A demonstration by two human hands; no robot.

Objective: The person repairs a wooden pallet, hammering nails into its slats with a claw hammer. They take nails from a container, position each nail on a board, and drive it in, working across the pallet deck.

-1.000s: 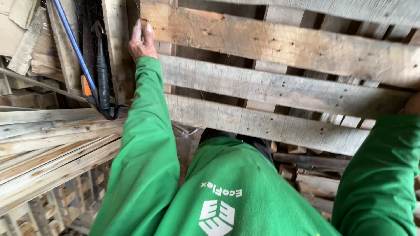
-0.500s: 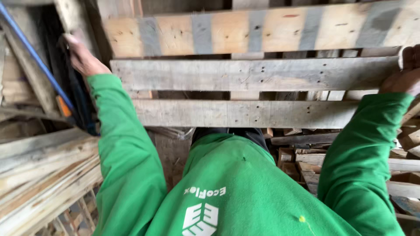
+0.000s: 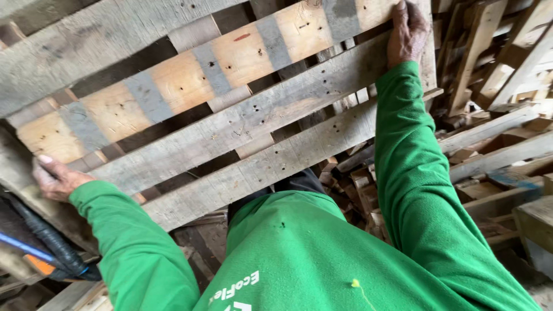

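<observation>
Moved: since half a second ago the wooden pallet [image 3: 242,121] sits tilted, its right end higher, where its boards ran level; the right hand [image 3: 406,30] is now in full view at the top right edge, not cut off at the frame edge.
Pallet: held upright in front of the person, above the green sweatshirt [image 3: 311,253].
Left hand [image 3: 55,178]: fingers curled round the pallet's lower left edge, gripping it.
Right hand: fingers pressed together, hooked over the upper right end board.
Doing it well: in my judgement, keep both grips at opposite ends so the weight stays balanced, and clear the hose [image 3: 49,245] at lower left.
Around: loose boards and scrap wood [image 3: 495,144] piled to the right.
</observation>
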